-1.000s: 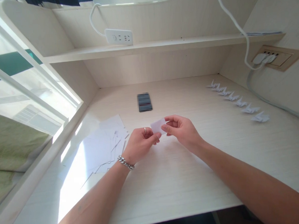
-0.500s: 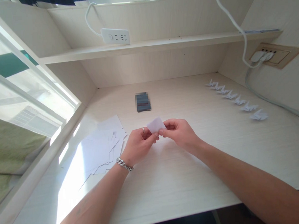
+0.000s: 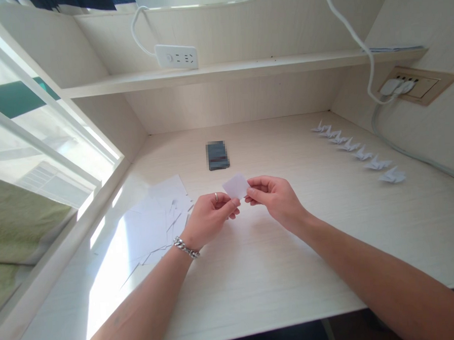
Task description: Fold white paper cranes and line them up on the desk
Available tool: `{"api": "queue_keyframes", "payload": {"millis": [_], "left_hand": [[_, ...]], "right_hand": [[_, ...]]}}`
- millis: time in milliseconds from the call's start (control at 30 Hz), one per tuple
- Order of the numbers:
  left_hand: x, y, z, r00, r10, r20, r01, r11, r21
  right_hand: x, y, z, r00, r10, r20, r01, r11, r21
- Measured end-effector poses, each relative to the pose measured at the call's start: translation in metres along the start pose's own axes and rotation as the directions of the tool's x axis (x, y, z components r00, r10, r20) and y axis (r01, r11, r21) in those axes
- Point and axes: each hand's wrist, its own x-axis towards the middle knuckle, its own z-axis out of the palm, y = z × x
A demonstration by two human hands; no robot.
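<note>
A dark rectangular object (image 3: 217,156), its surface too blurred to identify, lies on the wood-grain desk (image 3: 263,285) and serves as the landmark. Just nearer the person than this object, and slightly to its right, a small four-sided piece of white paper (image 3: 235,185) is held up between the two hands. The left hand (image 3: 209,215) has its thumb and fingers closed in a light pinch at the paper's lower corner; the right hand (image 3: 276,195) pinches the opposite edge, its thumb lying over the near face. Whether the piece is in several layers cannot be told.

Left of the dark object and nearer the person, loose white sheets (image 3: 147,204) overlap. Well to its right stands a row of folded paper cranes (image 3: 348,146).

The step in hand appears to be handling and turning the small piece at the fingertips. From here, the next move seems to call for a light, even pinch with its edges kept in line.
</note>
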Motion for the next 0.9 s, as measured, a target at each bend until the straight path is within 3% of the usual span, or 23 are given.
{"api": "queue_keyframes", "payload": {"millis": [100,233,400,500,733,900], "left_hand": [[-0.0004,-0.0013,0.0011,1.0,0.001,-0.006,-0.001,1.0,-0.019],[-0.0007,-0.0024,0.0024,1.0,-0.009,0.023,0.01,0.998,-0.061],[0.0004,-0.0021,0.0014,0.998,-0.04,0.057,0.052,0.976,-0.211],[0.0001,-0.0009,0.0009,0.998,-0.028,0.064,0.038,0.985,-0.166],[-0.0022,0.0018,0.0054,0.999,0.024,-0.033,-0.026,0.999,-0.036],[-0.0037,0.0022,0.0066,0.997,0.066,-0.049,-0.071,0.99,-0.119]], "right_hand": [[-0.0003,0.0017,0.0007,1.0,0.0,-0.008,0.0,1.0,-0.005],[-0.0004,0.0035,0.0008,0.998,0.016,0.066,-0.013,0.999,-0.04],[0.0004,0.0032,-0.0004,1.0,0.02,0.022,-0.019,0.999,-0.041],[-0.0003,0.0025,0.0008,0.999,0.025,0.041,-0.024,0.999,-0.037],[-0.0026,0.004,0.004,0.994,0.034,0.103,-0.037,0.999,0.025],[0.0002,-0.0015,-0.002,0.992,0.089,0.094,-0.097,0.991,0.088]]}}
